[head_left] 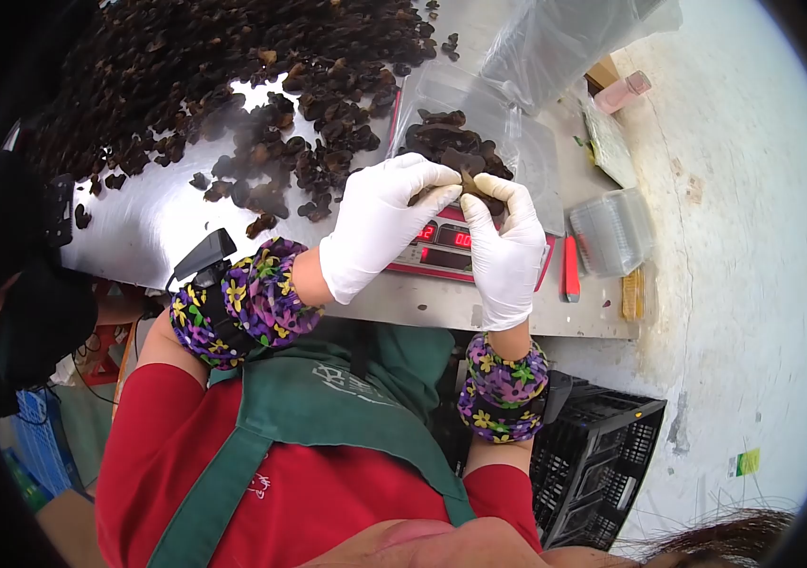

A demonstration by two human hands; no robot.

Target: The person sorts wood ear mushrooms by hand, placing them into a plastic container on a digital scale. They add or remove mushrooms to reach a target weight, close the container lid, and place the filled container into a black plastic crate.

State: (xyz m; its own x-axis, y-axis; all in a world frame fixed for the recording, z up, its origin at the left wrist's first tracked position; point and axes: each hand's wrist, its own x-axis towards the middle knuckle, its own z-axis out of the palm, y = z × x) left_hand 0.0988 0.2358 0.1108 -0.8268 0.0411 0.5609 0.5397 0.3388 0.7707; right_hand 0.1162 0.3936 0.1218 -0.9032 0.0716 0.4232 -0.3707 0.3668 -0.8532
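My left hand (380,222) and my right hand (504,251) wear white gloves and meet above a red-framed digital scale (432,272). Both pinch one dark brown dried piece (467,180) between thumb and fingers. Beneath them, more dark pieces (451,142) lie in a clear plastic bag or tray on the scale. Red digits glow on its display, partly covered by my left hand. A big heap of the same dark pieces (214,66) spreads over the metal table (157,218), with loose ones near my left hand.
Clear plastic bags (564,47) lie behind the scale. Right of it are a red-handled tool (570,270), stacked clear containers (611,232) and a pink bottle (622,92). A black crate (602,464) stands below the table edge. Another person (34,293) is at far left.
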